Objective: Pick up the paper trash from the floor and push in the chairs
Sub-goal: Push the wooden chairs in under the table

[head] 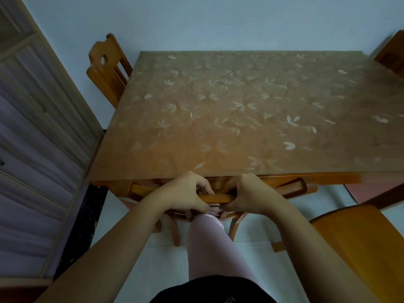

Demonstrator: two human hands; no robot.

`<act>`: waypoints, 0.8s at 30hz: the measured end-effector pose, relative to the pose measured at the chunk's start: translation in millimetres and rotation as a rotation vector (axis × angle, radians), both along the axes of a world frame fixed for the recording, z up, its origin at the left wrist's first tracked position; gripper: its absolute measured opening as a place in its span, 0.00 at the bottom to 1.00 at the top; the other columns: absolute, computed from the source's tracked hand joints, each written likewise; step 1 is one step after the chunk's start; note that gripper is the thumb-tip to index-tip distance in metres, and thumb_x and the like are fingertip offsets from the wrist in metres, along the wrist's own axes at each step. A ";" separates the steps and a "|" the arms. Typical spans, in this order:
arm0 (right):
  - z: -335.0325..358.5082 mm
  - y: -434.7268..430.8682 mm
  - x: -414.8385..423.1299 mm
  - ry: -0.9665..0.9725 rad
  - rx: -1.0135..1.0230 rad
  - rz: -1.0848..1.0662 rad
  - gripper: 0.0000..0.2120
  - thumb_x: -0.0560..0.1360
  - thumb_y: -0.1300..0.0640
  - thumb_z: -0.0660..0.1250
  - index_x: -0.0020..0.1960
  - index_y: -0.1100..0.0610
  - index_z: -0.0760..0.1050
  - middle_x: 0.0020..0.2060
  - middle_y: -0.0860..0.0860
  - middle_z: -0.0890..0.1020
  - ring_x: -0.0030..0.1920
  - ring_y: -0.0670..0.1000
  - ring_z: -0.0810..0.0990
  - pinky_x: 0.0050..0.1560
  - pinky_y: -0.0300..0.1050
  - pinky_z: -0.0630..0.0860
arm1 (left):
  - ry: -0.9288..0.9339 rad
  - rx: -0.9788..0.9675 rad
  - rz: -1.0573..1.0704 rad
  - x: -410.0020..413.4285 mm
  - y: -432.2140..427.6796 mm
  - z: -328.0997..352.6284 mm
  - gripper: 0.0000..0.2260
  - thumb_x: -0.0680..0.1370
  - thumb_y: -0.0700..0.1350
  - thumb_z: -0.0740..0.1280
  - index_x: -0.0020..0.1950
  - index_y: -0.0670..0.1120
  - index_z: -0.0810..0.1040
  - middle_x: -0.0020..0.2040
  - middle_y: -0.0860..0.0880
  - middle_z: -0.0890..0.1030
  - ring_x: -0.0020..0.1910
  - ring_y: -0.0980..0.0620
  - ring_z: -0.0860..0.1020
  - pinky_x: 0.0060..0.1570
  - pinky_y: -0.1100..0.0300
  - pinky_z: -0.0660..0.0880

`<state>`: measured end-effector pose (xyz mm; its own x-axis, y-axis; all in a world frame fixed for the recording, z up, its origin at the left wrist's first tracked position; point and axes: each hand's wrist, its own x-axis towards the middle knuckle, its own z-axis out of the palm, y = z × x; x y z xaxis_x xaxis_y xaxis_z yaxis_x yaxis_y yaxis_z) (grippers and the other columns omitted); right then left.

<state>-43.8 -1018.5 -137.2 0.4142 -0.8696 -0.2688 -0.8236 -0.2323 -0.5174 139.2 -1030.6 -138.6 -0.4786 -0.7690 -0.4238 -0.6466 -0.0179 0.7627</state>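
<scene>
- Orange-brown wooden chair (216, 198): left hand (188, 191) and right hand (249, 191) clamp fingers round its top rail; push-in step, judged nearly complete.
- Next: release, then address second wooden chair (349, 237), near right.

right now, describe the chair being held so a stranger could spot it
Find the table with the leaf-patterned cover. The near chair stands at its closest edge, mostly under the top. Unlike the far-left chair and the right chair standing clear of the table, its top rail is gripped by the left hand and the right hand.

bare arms (113, 248), pale pink leggings (207, 248), black garment (203, 289) w/ lettering.
</scene>
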 end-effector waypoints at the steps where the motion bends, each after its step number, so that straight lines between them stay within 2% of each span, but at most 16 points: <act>1: 1.0 -0.1 -0.1 -0.001 0.005 -0.001 0.10 0.65 0.49 0.73 0.38 0.56 0.81 0.32 0.52 0.81 0.28 0.48 0.73 0.33 0.46 0.75 | -0.006 0.002 -0.003 -0.5 -0.5 0.8 0.12 0.66 0.38 0.74 0.47 0.49 0.83 0.42 0.49 0.83 0.41 0.49 0.82 0.42 0.48 0.81; 5: 1.8 -0.1 -0.7 -0.003 0.008 -0.012 0.10 0.65 0.50 0.73 0.40 0.56 0.81 0.33 0.53 0.82 0.30 0.51 0.76 0.35 0.46 0.76 | -0.024 0.003 -0.006 -1.2 -2.2 -0.2 0.12 0.66 0.38 0.74 0.46 0.50 0.83 0.43 0.49 0.83 0.41 0.49 0.82 0.41 0.48 0.81; 11: -0.1 -1.3 -1.0 0.009 0.012 -0.015 0.06 0.66 0.50 0.73 0.34 0.50 0.77 0.29 0.47 0.78 0.27 0.45 0.73 0.31 0.42 0.74 | -0.024 0.001 0.010 -1.3 -3.4 -2.0 0.12 0.66 0.39 0.74 0.47 0.50 0.83 0.42 0.50 0.83 0.40 0.51 0.82 0.42 0.49 0.81; 15: 0.4 -2.0 -1.4 0.006 0.026 -0.002 0.05 0.66 0.51 0.73 0.37 0.51 0.78 0.30 0.47 0.79 0.28 0.45 0.74 0.33 0.41 0.75 | -0.035 -0.004 0.011 -1.8 -1.7 -0.3 0.12 0.66 0.38 0.74 0.47 0.50 0.83 0.42 0.51 0.83 0.40 0.51 0.82 0.41 0.50 0.81; 19: -1.1 -4.0 -3.5 -0.015 0.022 0.005 0.07 0.66 0.50 0.73 0.38 0.54 0.80 0.31 0.50 0.81 0.29 0.49 0.76 0.34 0.46 0.77 | -0.040 -0.003 0.017 -2.7 -1.1 1.8 0.12 0.66 0.38 0.74 0.47 0.50 0.83 0.41 0.50 0.83 0.40 0.51 0.82 0.41 0.50 0.81; 24: -3.1 -5.4 -4.7 -0.022 0.024 0.016 0.07 0.66 0.49 0.72 0.37 0.52 0.79 0.30 0.49 0.81 0.28 0.48 0.76 0.34 0.46 0.77 | -0.051 -0.008 0.019 -4.8 -0.9 3.1 0.12 0.66 0.38 0.74 0.47 0.50 0.83 0.42 0.50 0.83 0.39 0.50 0.83 0.41 0.50 0.81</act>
